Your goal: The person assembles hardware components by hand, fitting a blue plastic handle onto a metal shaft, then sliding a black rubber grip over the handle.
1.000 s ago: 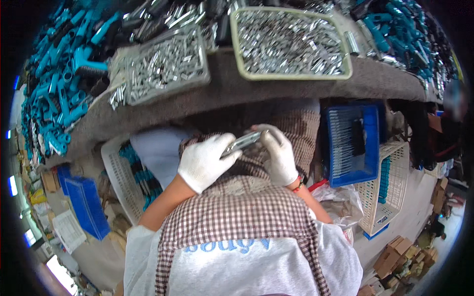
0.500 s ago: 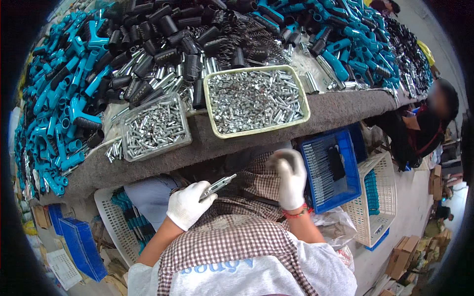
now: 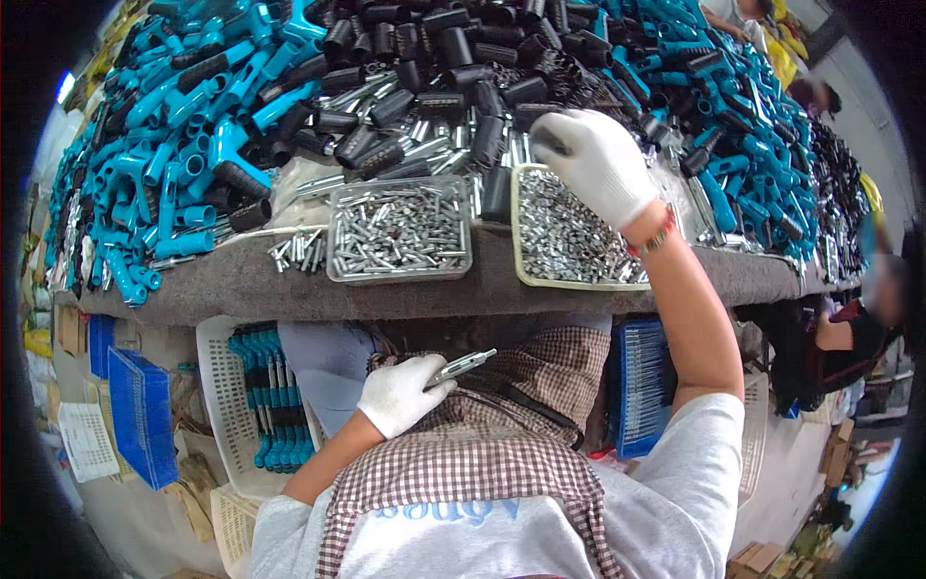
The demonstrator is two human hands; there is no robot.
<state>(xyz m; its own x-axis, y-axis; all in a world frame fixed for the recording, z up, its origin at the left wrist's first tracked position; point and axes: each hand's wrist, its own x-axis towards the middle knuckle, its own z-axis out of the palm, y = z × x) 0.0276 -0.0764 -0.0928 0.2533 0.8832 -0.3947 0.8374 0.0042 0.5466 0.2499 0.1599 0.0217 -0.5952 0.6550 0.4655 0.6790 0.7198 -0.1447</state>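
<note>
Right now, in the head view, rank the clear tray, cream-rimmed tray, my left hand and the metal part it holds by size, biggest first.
1. Clear tray and cream-rimmed tray: look alike, the latter partly hidden
2. Left hand
3. Metal part

We see a white knitted glove (image 3: 386, 403) on the left hand (image 3: 403, 390) and a matching white glove (image 3: 617, 179) on the right hand (image 3: 600, 162), darkened to grey at the fingers (image 3: 552, 139). At the right wrist we note a mostly red bracelet (image 3: 660, 234). We make out a pale grey short-sleeved shirt (image 3: 405, 550) with light blue lettering (image 3: 449, 510), beneath a brown-and-white checked apron (image 3: 463, 473) with narrow checked straps (image 3: 328, 540) toward both shoulders.
</note>
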